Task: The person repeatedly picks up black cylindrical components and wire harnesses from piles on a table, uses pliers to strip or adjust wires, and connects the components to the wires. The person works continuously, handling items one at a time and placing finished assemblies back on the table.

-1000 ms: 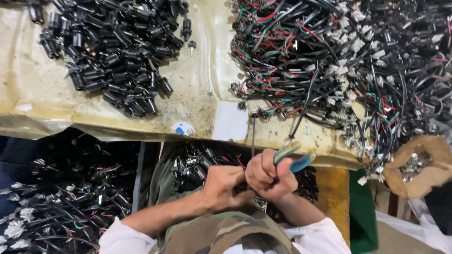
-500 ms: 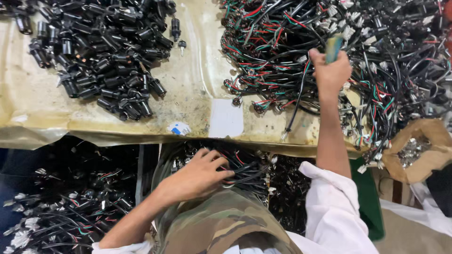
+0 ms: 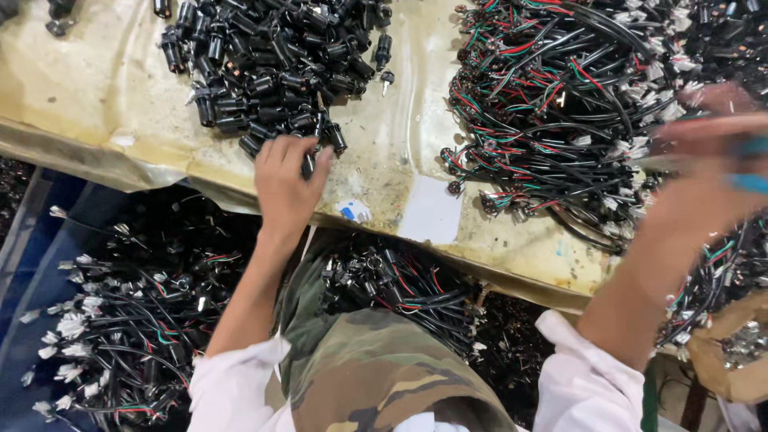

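- Left hand [image 3: 286, 180] reaches into the pile of black plugs [image 3: 272, 60] on the surface [image 3: 96, 104].
- Right hand [image 3: 704, 172], blurred, holds a blue-handled tool [image 3: 750, 164] over the wire bundles [image 3: 576, 104].

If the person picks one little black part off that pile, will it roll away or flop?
Probably stiff: the black parts look like short, hard cylinders. Being round, one could roll if dropped. The left hand reaches the pile's edge, so each seems light enough for its fingers.

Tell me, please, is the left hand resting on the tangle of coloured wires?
No, the left hand reaches the pile of black plugs, apart from the wires.
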